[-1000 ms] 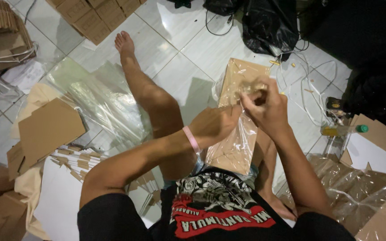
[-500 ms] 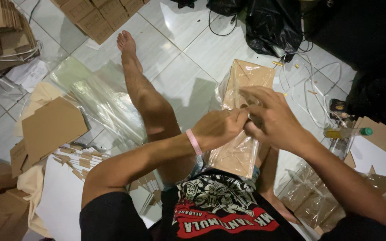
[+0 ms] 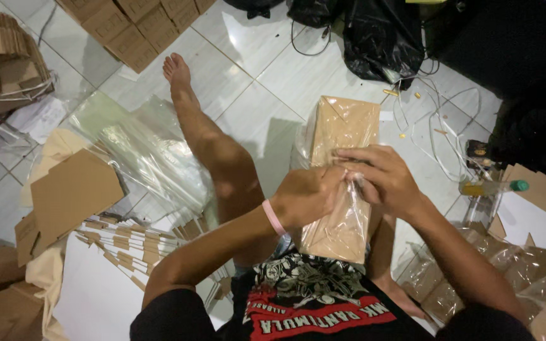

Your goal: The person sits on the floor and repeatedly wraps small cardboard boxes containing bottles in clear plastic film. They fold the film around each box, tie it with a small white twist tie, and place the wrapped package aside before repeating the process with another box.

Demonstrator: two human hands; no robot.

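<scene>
Over the lap, above the tiled floor [image 3: 254, 44], both forearms angle inward and meet on a flat brown cardboard packet [image 3: 342, 136] in a clear plastic sleeve [image 3: 339, 230]. The left hand [image 3: 304, 199] curls against its left edge, while the right hand [image 3: 383, 180] lies across it, fingers [image 3: 361, 155] together, pinching the plastic. Left fingertips are hidden behind the knuckles, so their grip cannot be made out.

Bare tile floor [image 3: 248, 57] lies open far of the package [image 3: 342, 177], between the leg [image 3: 213, 148] at left and the cables [image 3: 437, 120] at right. Left of the leg, plastic sheets [image 3: 140, 151] and flat cardboard [image 3: 74, 192] cover the floor. Near right, a bottle [image 3: 491, 187] and bagged packs [image 3: 475, 278] crowd the way.
</scene>
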